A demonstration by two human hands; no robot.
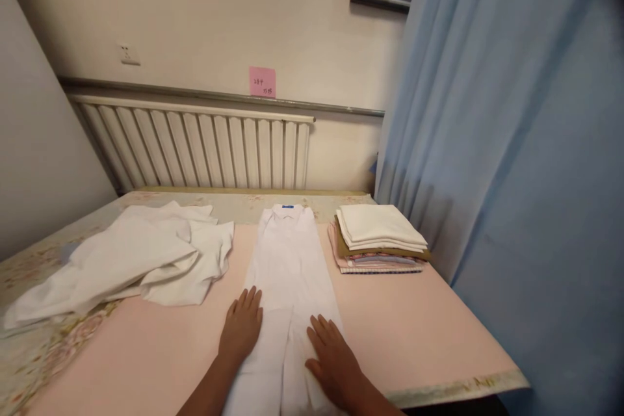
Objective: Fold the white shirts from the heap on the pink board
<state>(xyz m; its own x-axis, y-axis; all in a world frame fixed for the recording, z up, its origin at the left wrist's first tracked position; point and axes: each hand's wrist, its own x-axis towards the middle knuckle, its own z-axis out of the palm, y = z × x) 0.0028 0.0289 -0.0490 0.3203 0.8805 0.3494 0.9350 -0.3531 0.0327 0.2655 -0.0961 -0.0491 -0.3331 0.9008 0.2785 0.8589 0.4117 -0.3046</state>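
Observation:
A white shirt [290, 260] lies lengthwise on a pink cloth [166, 344], its sides folded inward into a long narrow strip. Its collar, with a blue label, points toward the wall, and its lower part runs out of view at the bottom. My left hand [242, 322] rests flat at the shirt's left edge, fingers stretched forward. On the right half of the shirt lies my right hand [331, 357], palm down with the fingers a little spread. Neither hand grips anything.
A stack of folded clothes [380, 227], white on top, sits to the right. Crumpled white garments [131, 253] lie to the left on a floral cover [29, 364]. Behind stands a radiator [209, 149]; a blue curtain [511, 143] hangs at the right edge.

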